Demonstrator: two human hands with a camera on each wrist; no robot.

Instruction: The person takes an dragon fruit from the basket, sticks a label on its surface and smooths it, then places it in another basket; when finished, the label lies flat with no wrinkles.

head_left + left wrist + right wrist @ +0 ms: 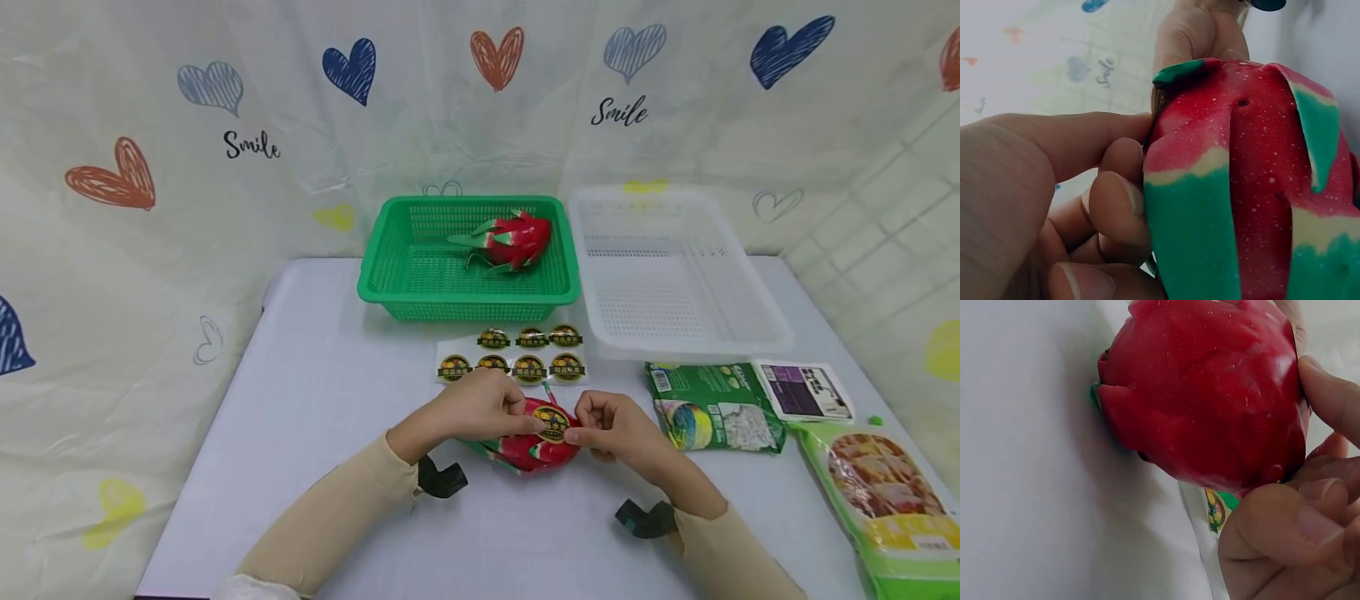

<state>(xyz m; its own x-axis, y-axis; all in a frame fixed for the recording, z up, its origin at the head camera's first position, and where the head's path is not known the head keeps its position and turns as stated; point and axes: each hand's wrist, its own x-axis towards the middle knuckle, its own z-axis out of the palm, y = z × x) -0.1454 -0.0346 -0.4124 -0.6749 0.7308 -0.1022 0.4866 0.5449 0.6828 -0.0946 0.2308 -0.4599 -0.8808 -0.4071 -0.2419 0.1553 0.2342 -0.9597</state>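
A red dragon fruit with green-tipped scales lies on the white table, a round black-and-gold sticker on its upper side. My left hand holds the fruit from the left, thumb at the sticker's left edge and curled fingers against the skin. On the other side, my right hand has its thumb at the sticker's right edge, its other fingers curled against the fruit. Close up, the left wrist view shows the scales; the right wrist view shows the smooth red end. Behind the fruit lies a sheet of similar stickers.
A green basket at the back contains another dragon fruit. Beside it stands a white basket. To the right lie a green packet, a purple-and-white pack and a large food bag.
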